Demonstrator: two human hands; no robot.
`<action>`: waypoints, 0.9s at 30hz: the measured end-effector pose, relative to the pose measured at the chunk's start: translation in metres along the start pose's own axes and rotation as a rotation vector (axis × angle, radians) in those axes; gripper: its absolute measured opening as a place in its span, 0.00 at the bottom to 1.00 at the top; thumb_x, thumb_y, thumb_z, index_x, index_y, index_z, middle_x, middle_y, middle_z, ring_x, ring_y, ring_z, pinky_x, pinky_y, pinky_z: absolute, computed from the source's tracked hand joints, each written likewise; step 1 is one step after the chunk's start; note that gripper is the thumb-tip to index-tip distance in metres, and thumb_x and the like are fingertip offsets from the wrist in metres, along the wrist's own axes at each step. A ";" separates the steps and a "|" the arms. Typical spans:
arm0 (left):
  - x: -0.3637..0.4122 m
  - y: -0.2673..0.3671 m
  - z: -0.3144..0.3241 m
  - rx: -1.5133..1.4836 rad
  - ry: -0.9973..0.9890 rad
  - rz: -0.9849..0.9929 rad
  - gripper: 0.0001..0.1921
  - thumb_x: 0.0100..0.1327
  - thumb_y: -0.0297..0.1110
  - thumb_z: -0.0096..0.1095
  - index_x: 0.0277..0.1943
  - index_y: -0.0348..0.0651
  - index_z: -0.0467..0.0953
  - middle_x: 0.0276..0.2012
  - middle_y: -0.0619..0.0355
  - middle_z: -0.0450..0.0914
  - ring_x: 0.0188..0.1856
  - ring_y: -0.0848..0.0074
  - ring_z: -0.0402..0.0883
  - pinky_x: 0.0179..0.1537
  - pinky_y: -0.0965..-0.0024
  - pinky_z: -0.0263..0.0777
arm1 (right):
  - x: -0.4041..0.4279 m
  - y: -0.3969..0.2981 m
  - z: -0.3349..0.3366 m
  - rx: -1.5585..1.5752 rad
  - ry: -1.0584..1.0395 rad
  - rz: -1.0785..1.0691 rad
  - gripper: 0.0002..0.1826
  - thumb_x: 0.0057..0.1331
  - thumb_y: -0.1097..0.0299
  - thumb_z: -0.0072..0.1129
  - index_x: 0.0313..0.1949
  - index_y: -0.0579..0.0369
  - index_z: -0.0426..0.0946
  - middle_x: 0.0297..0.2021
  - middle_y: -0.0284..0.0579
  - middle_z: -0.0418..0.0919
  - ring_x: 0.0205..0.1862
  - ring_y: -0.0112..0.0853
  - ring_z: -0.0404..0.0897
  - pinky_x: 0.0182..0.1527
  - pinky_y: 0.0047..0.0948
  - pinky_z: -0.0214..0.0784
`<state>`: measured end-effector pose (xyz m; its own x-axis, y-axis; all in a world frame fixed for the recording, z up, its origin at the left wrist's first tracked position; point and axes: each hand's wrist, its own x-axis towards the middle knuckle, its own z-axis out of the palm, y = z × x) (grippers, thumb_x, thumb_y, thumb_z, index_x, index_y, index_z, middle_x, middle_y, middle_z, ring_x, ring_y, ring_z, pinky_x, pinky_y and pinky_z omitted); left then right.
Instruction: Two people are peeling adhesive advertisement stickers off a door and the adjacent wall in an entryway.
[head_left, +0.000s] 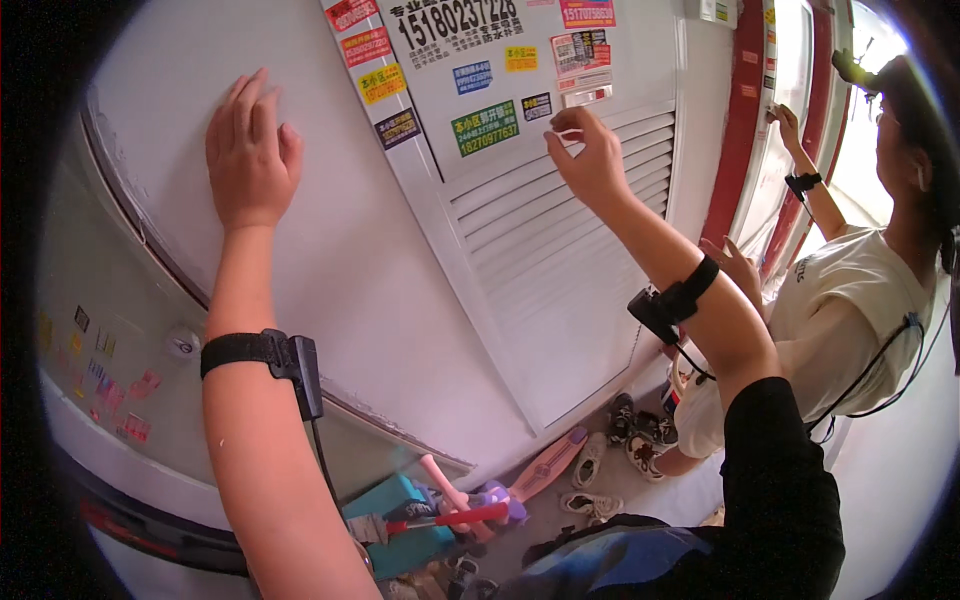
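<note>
My left hand (253, 154) lies flat against a white wall (322, 225), palm in, holding nothing. A black strap with a small device (300, 367) circles that forearm. My right hand (589, 154) is raised before a white door panel (540, 300) with louvred slats (570, 202), its thumb and index finger curled close to each other; whether something thin is between them cannot be told. Near it are a green sticker (485, 129), a small dark sticker (536, 107) and a red-and-white sticker (587, 94). Another black device (667, 304) is strapped to my right forearm.
At right a person (855, 315) in a light shirt faces another door with a raised hand. Shoes (590, 459), a pink skateboard (547, 465), a red-handled brush (450, 517) and a teal box (390, 510) lie low ahead. A door with a round lock (182, 343) stands left.
</note>
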<state>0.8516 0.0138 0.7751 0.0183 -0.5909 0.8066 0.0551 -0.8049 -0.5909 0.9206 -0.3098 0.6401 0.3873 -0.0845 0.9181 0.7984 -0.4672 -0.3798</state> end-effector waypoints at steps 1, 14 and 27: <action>0.000 0.000 0.000 -0.006 0.007 0.000 0.20 0.55 0.29 0.51 0.52 0.41 0.66 0.59 0.54 0.64 0.61 0.60 0.63 0.60 0.57 0.57 | 0.004 0.001 0.001 -0.020 0.009 0.007 0.10 0.55 0.72 0.59 0.36 0.60 0.72 0.34 0.47 0.76 0.37 0.36 0.78 0.40 0.32 0.71; -0.002 -0.001 0.003 0.006 0.052 -0.027 0.17 0.53 0.31 0.52 0.48 0.47 0.68 0.55 0.63 0.69 0.59 0.70 0.66 0.59 0.64 0.60 | 0.019 0.006 0.016 -0.251 0.018 -0.267 0.14 0.52 0.71 0.63 0.37 0.58 0.71 0.34 0.42 0.74 0.35 0.33 0.75 0.39 0.29 0.69; -0.002 0.000 0.004 -0.004 0.058 -0.041 0.19 0.52 0.30 0.52 0.49 0.48 0.68 0.56 0.63 0.68 0.59 0.70 0.65 0.60 0.65 0.59 | 0.027 0.005 0.009 -0.285 -0.040 -0.358 0.07 0.54 0.73 0.60 0.31 0.59 0.73 0.28 0.41 0.74 0.30 0.34 0.76 0.34 0.29 0.69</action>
<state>0.8551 0.0149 0.7739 -0.0415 -0.5599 0.8275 0.0505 -0.8284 -0.5579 0.9394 -0.3063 0.6623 0.1327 0.1578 0.9785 0.7285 -0.6849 0.0117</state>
